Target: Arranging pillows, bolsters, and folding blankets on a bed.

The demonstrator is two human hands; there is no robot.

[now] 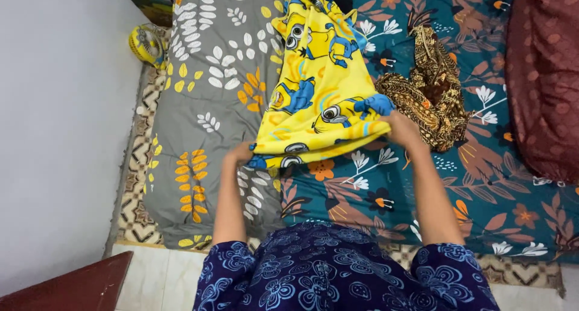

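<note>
A bright yellow garment [322, 85] printed with blue and yellow cartoon figures lies spread over the bedding, its near edge folded over. My left hand [240, 153] grips the near left corner of that fold. My right hand [403, 130] holds the near right corner. Both arms reach forward from my dark blue floral sleeves. To the right of the garment lies a crumpled brown patterned cloth [429, 91], just beyond my right hand.
A grey leaf-print blanket [205, 106] covers the left side and a teal floral sheet [482, 184] the right. A dark red cushion [543, 76] lies far right. A small yellow fan [145, 44] stands by the white wall. A patterned mat [136, 184] borders the bedding.
</note>
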